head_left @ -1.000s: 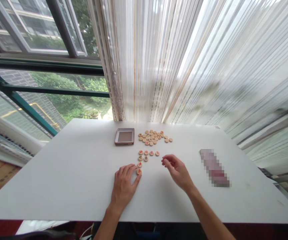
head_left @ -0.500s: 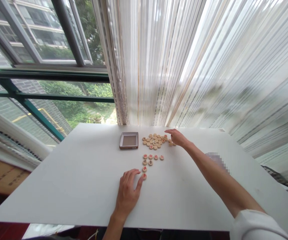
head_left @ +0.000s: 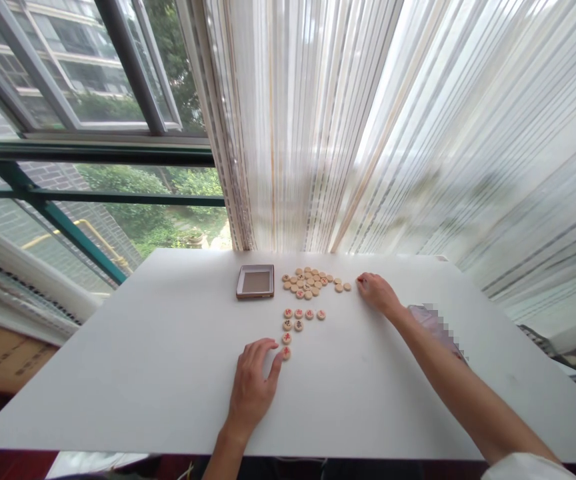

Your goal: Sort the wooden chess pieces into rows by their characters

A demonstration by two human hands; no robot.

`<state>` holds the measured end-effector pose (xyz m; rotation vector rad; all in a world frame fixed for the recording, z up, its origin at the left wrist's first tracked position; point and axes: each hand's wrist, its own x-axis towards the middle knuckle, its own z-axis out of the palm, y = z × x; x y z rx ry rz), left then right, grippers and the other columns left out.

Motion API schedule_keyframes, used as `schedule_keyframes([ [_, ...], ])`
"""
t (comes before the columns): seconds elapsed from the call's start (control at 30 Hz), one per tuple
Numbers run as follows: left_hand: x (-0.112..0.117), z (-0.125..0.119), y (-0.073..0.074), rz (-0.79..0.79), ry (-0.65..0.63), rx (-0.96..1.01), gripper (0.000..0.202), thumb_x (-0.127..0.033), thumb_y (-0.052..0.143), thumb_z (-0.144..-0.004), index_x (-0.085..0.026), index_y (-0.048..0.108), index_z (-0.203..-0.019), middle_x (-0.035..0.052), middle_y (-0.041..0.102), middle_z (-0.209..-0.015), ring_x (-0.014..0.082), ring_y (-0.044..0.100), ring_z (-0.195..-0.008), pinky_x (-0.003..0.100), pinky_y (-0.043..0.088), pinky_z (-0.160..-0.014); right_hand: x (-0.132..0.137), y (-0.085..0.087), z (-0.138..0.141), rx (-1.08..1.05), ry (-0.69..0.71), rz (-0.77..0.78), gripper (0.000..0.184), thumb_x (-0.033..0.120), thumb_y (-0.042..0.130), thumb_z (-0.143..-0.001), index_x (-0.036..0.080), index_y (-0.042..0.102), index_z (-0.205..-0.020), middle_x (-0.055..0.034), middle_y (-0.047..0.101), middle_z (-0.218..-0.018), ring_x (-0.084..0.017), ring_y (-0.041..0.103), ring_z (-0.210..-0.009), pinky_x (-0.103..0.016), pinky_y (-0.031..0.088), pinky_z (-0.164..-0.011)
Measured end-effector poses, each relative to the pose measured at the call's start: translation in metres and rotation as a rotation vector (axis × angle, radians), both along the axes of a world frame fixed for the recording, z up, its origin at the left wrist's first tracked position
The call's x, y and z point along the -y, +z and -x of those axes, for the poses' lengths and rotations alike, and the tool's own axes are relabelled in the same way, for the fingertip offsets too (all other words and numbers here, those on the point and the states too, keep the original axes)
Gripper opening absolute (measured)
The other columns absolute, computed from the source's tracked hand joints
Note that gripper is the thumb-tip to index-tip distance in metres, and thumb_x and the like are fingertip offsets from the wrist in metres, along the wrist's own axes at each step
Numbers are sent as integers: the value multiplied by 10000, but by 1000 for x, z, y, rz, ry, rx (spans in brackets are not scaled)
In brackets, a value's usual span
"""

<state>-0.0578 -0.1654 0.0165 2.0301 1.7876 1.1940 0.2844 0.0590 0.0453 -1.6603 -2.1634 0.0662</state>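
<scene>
A heap of round wooden chess pieces lies at the far middle of the white table. Several more pieces form a row and a short column nearer to me. My left hand rests flat on the table with fingers spread, and its forefinger touches the nearest piece. My right hand is stretched far out, just right of the heap. Its fingers are curled and pinch a small piece whose red mark shows at the fingertips.
A shallow brown box stands left of the heap. A blurred flat object lies under my right forearm. Striped sheer curtains hang behind the table, and a window with green rails is at the left.
My right hand reached from near the row out to the heap, then drew back a little to the right with a piece pinched. The left hand stayed by the nearest piece.
</scene>
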Motion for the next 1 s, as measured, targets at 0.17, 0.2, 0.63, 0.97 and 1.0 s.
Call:
schedule_keyframes([
  [0.17, 1, 0, 2, -9, -2, 59, 187, -355, 550, -963, -221, 638, -1059, 72, 670, -1090, 245, 597, -1078, 446, 484, -969, 68, -9, 4, -65, -24, -70, 175, 241, 510, -944, 174, 665, -992, -112, 721, -981, -276, 628, -983, -381, 461, -911],
  [0.2, 1, 0, 2, -13, -2, 81, 187, -352, 549, -963, -220, 637, -1061, 71, 669, -1088, 241, 599, -1076, 435, 487, -968, 84, -11, 8, -80, -8, -73, 171, 241, 510, -949, 182, 662, -999, -104, 720, -994, -270, 625, -997, -379, 464, -921],
  [0.63, 19, -35, 19, 314, -195, 392, 282, -398, 546, -955, -216, 619, -1158, 41, 723, -964, 137, 644, -675, 248, 531, -651, 217, -14, 112, -627, 408, 82, 281, 149, 580, -910, 254, 604, -1170, -60, 681, -1034, -192, 657, -906, -324, 569, -806],
  [0.97, 12, -57, 19, 425, -264, 589, 272, -414, 613, -909, -190, 653, -1060, 71, 743, -978, 171, 706, -753, 248, 561, -660, 225, -25, 115, -763, 452, 49, 380, 81, 553, -906, 262, 576, -1240, -49, 691, -1089, -164, 675, -897, -306, 587, -819],
  [1.0, 11, -57, 20, 418, -267, 589, 265, -410, 616, -907, -191, 659, -1051, 70, 743, -974, 175, 706, -769, 244, 556, -656, 225, -26, 114, -757, 448, 51, 400, 84, 552, -911, 265, 567, -1267, -48, 693, -1084, -167, 676, -903, -314, 586, -835],
])
